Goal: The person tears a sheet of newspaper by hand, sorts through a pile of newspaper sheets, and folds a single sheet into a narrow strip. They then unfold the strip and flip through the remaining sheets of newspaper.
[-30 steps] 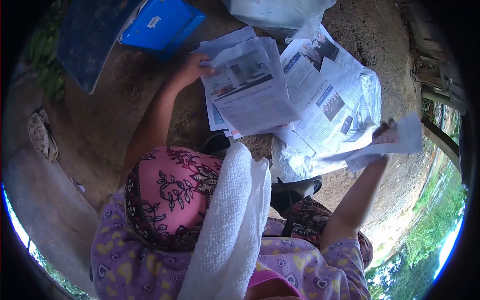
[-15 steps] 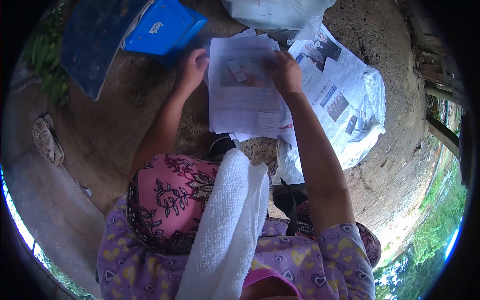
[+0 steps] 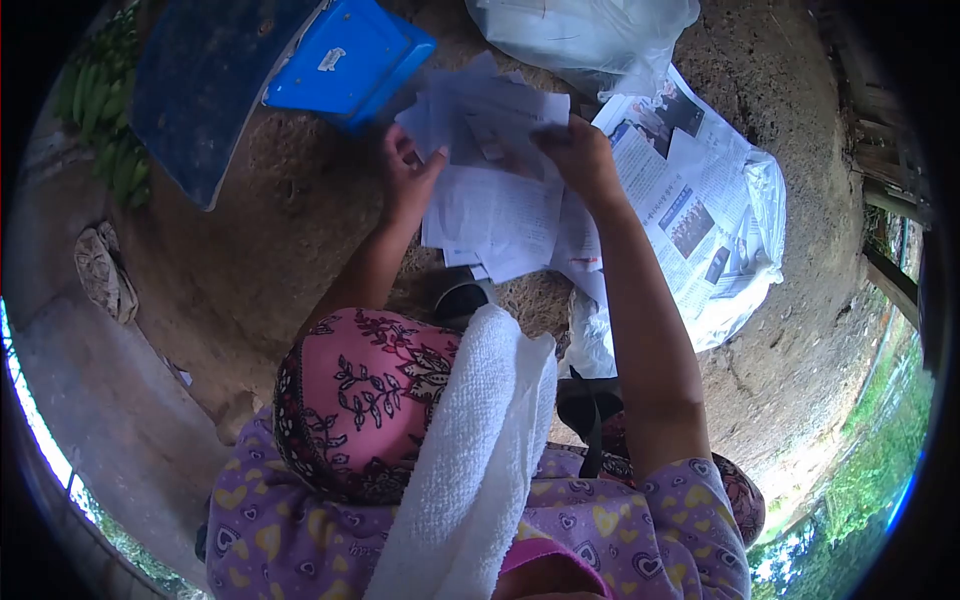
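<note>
A printed sheet of paper [image 3: 500, 135] with a picture on it is lifted, bent and slightly blurred, over a loose stack of papers [image 3: 495, 215] on the ground. Its upper right side is pinched in my right hand [image 3: 585, 165], thumb and fingers closed. At the left edge of the papers is my left hand [image 3: 410, 185], its fingers loosely curled and the thumb apart from them. Under my right forearm and to its right lie newspaper pages [image 3: 650, 185] with photos, spread on a white plastic bag [image 3: 760, 200].
A bulging translucent plastic bag [image 3: 590, 35] sits at the top. A blue plastic object [image 3: 345, 65] and a dark blue panel [image 3: 205, 90] stand at upper left, near green bananas [image 3: 100, 125]. A white towel [image 3: 455, 440] hangs in front of me. Bare soil surrounds the papers.
The sheet has gone from lying flat on the stack to being raised and bent, baring printed pages beneath. My left hand has shifted slightly right and down; the whole view has moved a little.
</note>
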Tool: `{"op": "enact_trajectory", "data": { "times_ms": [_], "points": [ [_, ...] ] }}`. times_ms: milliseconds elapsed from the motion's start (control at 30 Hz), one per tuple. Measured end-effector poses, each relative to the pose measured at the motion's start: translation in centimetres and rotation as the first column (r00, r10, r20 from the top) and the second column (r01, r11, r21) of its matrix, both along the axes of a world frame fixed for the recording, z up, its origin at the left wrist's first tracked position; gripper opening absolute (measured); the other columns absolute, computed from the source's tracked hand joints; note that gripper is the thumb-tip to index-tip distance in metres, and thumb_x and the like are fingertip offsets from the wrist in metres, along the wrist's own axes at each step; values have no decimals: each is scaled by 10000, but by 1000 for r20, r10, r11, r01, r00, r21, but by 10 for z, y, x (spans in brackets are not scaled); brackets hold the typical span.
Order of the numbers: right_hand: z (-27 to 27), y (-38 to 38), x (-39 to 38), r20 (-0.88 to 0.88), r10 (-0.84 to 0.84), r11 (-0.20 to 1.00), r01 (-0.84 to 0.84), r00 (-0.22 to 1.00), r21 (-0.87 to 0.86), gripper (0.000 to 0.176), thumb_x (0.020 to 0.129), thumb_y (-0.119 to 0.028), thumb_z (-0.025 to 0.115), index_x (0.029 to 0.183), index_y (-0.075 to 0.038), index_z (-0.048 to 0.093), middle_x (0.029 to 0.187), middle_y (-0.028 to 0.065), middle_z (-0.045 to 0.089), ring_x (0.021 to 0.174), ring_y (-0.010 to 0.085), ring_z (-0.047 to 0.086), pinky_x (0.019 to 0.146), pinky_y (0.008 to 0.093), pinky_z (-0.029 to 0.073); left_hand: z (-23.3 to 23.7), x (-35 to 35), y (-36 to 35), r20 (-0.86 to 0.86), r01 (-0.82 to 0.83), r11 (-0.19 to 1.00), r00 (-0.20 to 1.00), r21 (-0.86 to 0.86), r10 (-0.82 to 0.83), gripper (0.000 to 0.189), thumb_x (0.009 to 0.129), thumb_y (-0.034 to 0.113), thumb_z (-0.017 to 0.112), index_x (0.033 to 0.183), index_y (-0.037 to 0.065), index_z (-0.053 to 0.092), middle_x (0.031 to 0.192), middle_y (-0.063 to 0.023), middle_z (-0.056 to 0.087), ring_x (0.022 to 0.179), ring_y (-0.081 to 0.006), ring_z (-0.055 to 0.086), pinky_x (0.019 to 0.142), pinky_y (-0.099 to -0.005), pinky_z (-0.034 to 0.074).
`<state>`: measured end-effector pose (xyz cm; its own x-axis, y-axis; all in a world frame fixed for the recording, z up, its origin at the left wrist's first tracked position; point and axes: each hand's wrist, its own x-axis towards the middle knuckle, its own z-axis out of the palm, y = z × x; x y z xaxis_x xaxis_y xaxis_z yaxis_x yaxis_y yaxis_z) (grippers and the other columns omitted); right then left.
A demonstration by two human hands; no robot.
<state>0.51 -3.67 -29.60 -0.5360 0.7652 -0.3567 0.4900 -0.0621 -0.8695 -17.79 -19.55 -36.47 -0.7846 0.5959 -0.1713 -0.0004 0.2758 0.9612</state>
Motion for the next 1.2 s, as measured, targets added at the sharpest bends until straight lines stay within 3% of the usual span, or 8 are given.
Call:
{"op": "enact_trajectory", "data": {
  "times_ms": [100, 200, 400, 433, 567, 700, 1000, 1200],
  "points": [
    [52, -13, 9, -340, -71, 974, -8, 938, -226, 208, 803, -104, 706, 992, -27, 666, 854, 37, 678, 805, 120, 613, 769, 258, 475, 30, -1, 5, 12, -59, 980, 998, 191, 57, 659, 766, 150, 733, 1290, -27, 375, 1214, -134, 498, 1110, -226, 493, 938, -364, 408],
    [79, -12, 32, -503, -24, 972, -98, 864, -214, 148, 807, -70, 705, 946, -32, 673, 848, 9, 667, 804, 70, 582, 755, 232, 465, 52, -24, -3, 358, 276, 891, 841, 361, -406, 708, 737, 153, 769, 1293, -30, 371, 1213, -130, 513, 1143, -218, 486, 984, -375, 380],
    [132, -3, 28, -771, 124, 986, 10, 624, 167, 168, 792, -131, 711, 896, -9, 661, 886, 97, 680, 903, 160, 623, 795, 281, 489, 134, -27, 15, -51, 538, 761, 827, 363, -560, 574, 723, 135, 794, 1193, -11, 499, 1104, -96, 595, 1004, -182, 567, 903, -320, 451],
    [126, 9, 26, -773, 275, 949, -35, 571, 312, 332, 733, -213, 762, 969, -10, 645, 940, 140, 674, 966, 220, 622, 837, 327, 491, 146, -28, 19, -77, 545, 745, 823, 384, -562, 567, 723, 129, 793, 1190, -11, 503, 1094, -92, 600, 993, -181, 571, 895, -317, 455],
    [125, -8, 16, -723, -1, 994, 80, 691, 76, 672, 627, -279, 850, 1166, -26, 539, 1126, 122, 616, 1029, 211, 589, 898, 341, 464, 149, -24, 20, -109, 563, 780, 824, 273, -557, 506, 741, 126, 770, 1170, -3, 535, 1094, -80, 606, 989, -179, 573, 888, -304, 453],
    [70, -13, 2, -535, -68, 984, 146, 842, 104, 663, 646, -213, 850, 1181, -4, 519, 1101, 97, 610, 1026, 161, 567, 902, 296, 445, 138, -16, 19, -124, 579, 807, 815, 118, -566, 484, 760, 157, 751, 1168, -3, 546, 1134, -90, 587, 1020, -176, 556, 901, -305, 439],
    [43, -14, -4, -481, -315, 947, 241, 818, -210, 431, 734, -152, 787, 1083, -2, 584, 963, 33, 650, 876, 108, 592, 816, 250, 463, 84, -17, 29, -67, 372, 881, 927, 293, -370, 517, 754, 186, 761, 1168, -17, 527, 1079, -89, 591, 988, -189, 557, 886, -312, 435],
    [55, -27, -16, -424, -525, 845, 394, 738, -361, 203, 840, -122, 659, 1005, -6, 642, 851, -2, 648, 752, 66, 556, 684, 232, 463, 95, -6, 39, -178, 274, 940, 954, 203, -240, 259, 847, 108, 672, 1049, -37, 597, 1001, -62, 632, 907, -132, 569, 832, -270, 437]
  ]
}}
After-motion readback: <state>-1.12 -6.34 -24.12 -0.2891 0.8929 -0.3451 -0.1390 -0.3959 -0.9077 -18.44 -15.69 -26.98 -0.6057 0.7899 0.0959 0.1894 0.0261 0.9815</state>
